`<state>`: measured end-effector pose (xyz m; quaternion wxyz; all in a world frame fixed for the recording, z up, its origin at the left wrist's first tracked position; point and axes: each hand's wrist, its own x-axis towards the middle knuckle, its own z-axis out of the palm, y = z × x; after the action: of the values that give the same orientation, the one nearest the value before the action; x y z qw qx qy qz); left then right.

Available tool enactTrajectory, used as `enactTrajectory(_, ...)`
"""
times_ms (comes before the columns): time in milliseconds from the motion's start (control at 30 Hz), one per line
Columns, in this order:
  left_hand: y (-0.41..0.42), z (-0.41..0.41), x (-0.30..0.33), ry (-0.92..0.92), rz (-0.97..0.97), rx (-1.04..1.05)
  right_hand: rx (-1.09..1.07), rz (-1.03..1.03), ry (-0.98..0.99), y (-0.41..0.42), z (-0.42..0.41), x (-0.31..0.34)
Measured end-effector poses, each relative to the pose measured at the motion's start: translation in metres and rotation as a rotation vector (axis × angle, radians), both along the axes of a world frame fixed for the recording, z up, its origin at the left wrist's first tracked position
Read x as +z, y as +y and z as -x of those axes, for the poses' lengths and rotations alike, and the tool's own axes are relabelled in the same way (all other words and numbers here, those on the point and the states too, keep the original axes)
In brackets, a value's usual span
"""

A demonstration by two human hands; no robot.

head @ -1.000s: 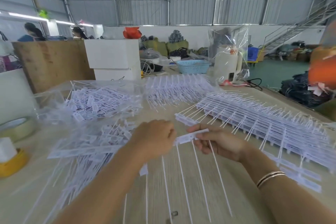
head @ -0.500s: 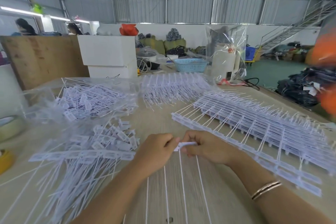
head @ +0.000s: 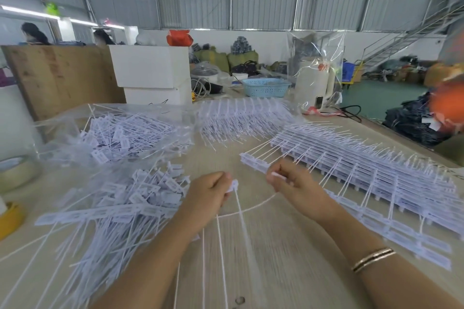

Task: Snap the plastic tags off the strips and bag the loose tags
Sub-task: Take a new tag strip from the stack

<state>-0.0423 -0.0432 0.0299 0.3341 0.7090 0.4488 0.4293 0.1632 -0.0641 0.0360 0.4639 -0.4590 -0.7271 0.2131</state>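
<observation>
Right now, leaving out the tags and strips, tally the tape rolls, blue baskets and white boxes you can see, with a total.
Tape rolls: 2, pale tape roll, yellow tape roll
Blue baskets: 1, blue basket
White boxes: 2, upper white box, lower white box
Total: 5

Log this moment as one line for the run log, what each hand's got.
left hand: pinches white tag | right hand: pinches another tag | hands apart | loose tag pile left
</observation>
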Motion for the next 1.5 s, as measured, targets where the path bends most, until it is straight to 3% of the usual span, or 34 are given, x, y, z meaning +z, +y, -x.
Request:
enactTrajectory(100, -0.006, -0.008, -0.004, 0.089, -0.075, -0.021, -0.012, 0.126, -0.157, 0.005, 0.009, -0.012)
enactTrajectory(233, -0.008, -0.007, -0.004, 0.097, -0.094, -0.066, 0.002, 0.23, 0.207, 0.009, 0.016, -0.014)
enactTrajectory(367, -0.008, -0.007, -0.001, 0.094, -0.126, -0.02, -0.084, 0.26, 0.368, 0.005, 0.009, -0.01)
enactTrajectory(433, -0.007, -0.007, -0.001, 0.124, -0.155, -0.014, -0.104, 0.268, 0.246, 0.003, 0.01, -0.008)
enactTrajectory(533, -0.009, -0.009, -0.002, 0.134, -0.198, -0.022, -0.105, 0.198, -0.102, 0.001, 0.02, -0.013)
enactTrajectory(667, -0.01, -0.01, -0.005, 0.158, -0.21, -0.055, -0.042, 0.174, 0.098, -0.007, 0.035, -0.01)
enactTrajectory(800, -0.009, -0.005, -0.006, 0.303, -0.288, -0.079, -0.013, 0.102, -0.197, -0.008, 0.037, -0.012)
enactTrajectory(900, -0.005, 0.003, -0.002, 0.553, -0.4, 0.024, 0.082, 0.17, 0.011, -0.008, 0.034, -0.009)
enactTrajectory(967, -0.003, 0.003, -0.003, 0.598, -0.352, 0.032, 0.115, 0.227, 0.052, -0.009, 0.032, -0.009)
enactTrajectory(1133, -0.002, 0.0, -0.005, 0.397, -0.169, -0.071, 0.197, 0.241, 0.02, -0.012, 0.033, -0.008)
enactTrajectory(1300, 0.001, -0.001, -0.003, 0.146, -0.007, -0.1, 0.139, 0.029, 0.047, -0.011, 0.038, -0.008)
enactTrajectory(1367, 0.003, 0.001, 0.0, 0.031, 0.059, -0.058, 0.056, -0.057, 0.163, -0.01, 0.037, -0.009)
enactTrajectory(1433, 0.002, 0.005, 0.0, 0.063, 0.016, -0.038, 0.002, -0.065, 0.254, -0.009, 0.032, -0.008)
enactTrajectory(1500, -0.001, 0.004, -0.003, 0.161, -0.064, -0.037, -0.043, -0.044, 0.17, -0.006, 0.028, -0.011)
